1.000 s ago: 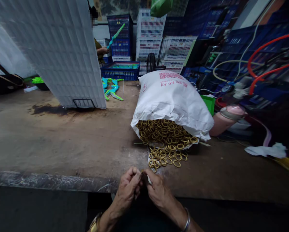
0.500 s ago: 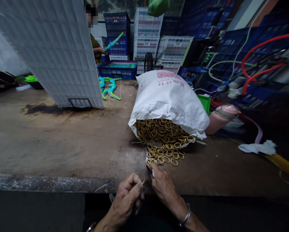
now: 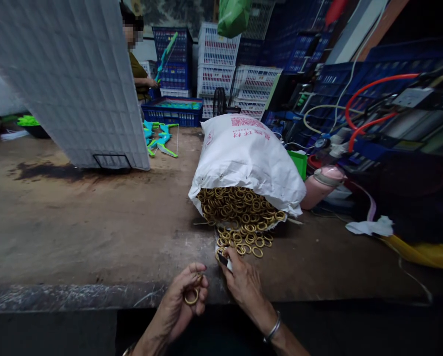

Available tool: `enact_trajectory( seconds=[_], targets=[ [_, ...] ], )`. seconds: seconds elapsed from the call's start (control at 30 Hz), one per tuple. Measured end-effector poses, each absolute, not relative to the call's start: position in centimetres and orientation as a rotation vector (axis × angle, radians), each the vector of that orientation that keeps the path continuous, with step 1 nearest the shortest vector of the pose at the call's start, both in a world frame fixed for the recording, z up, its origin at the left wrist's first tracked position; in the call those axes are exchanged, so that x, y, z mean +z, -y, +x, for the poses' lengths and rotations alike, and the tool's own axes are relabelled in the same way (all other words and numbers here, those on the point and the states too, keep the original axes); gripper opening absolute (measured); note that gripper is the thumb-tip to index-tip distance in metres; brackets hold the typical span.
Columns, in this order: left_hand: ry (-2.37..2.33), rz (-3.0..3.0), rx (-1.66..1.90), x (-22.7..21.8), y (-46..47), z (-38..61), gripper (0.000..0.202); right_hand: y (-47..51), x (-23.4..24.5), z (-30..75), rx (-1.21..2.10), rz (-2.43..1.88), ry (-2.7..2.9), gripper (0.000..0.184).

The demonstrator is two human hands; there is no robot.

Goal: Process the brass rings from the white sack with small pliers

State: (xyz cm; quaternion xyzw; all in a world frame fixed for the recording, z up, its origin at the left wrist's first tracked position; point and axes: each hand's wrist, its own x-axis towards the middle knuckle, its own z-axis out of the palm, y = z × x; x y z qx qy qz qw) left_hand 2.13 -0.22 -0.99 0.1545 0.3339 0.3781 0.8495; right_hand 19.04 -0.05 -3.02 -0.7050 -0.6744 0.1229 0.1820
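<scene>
A gold-coloured ring hangs at the fingers of my left hand, which are curled closed with the palm side partly showing. My right hand grips a small dark tool with a white part near the thumb; its exact kind is unclear. The tool's tip is close to the nearest of the loose rings spilled on the table. These rings come out of the open mouth of a white woven sack lying on its side, packed with more of them.
A white ribbed panel stands on the wooden table at the left. Behind it are toy bows, a blue crate and a person holding another bow. A pink bottle and hoses lie right.
My left hand has turned and moved left, away from my right hand, so the ring in it shows clearly. The tool in my right hand has also come into clearer view.
</scene>
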Motion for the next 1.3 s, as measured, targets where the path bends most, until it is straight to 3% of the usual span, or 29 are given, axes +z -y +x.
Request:
enact_trajectory(
  seconds=[0.3, 0.5, 0.63, 0.83, 1.0, 1.3],
  targets=[
    [-0.791, 0.365, 0.82, -2.1, 0.1, 2.9, 0.022, -0.4, -3.6, 19.2, 0.332, -2.063, 1.927, 0.025],
    [-1.049, 0.741, 0.836, -1.7, -0.3, 3.6, 0.033, 0.2, -2.5, 18.7, 0.573, -1.726, 1.945, 0.018],
    [-1.041, 0.83, 0.815, -1.0, -0.6, 3.5, 0.028, 0.1, -1.1, 17.4, 0.74, -1.585, 1.884, 0.007],
    [-1.058, 0.963, 1.014, -1.3, -0.3, 3.1, 0.026, -0.4, -0.9, 15.9, 1.221, -1.534, 1.405, 0.028],
    [-1.014, 1.044, 0.973, -1.7, 0.0, 3.1, 0.028, 0.0, -2.1, 15.6, 1.584, -1.514, 1.107, 0.037],
    [-0.993, 0.801, 0.753, -2.2, 0.1, 2.7, 0.033, -0.6, -1.4, 15.8, 1.154, -1.55, 1.428, 0.023]
  ],
)
